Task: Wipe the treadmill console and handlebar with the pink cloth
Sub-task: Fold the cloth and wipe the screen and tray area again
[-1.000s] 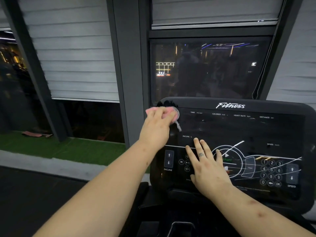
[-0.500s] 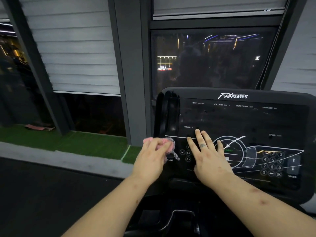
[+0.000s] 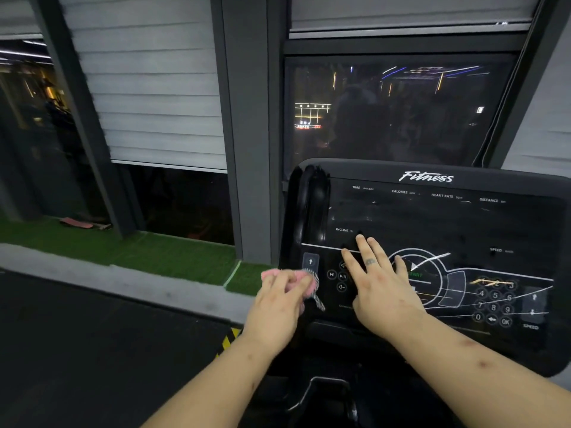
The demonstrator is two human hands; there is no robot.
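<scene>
The black treadmill console (image 3: 432, 217) fills the right half of the view, its glossy face printed with "Fitness", readouts and buttons. My left hand (image 3: 278, 307) holds the bunched pink cloth (image 3: 296, 281) against the console's lower left edge, just under the incline arrow button; a striped loop hangs from the cloth. My right hand (image 3: 380, 291) lies flat on the console face with fingers spread, beside the media buttons and the START dial. A wet streak shines up the console's left side. The handlebar is not plainly visible.
Behind the console stand a dark window (image 3: 395, 112) and a grey pillar (image 3: 247, 134) with lowered blinds either side. A strip of green turf (image 3: 154, 251) and a grey kerb run along the left. Dark floor lies below left.
My left hand with the cloth has slid down the console's left edge from the top corner to the bottom, leaving a wet streak. My right hand has stayed flat on the panel.
</scene>
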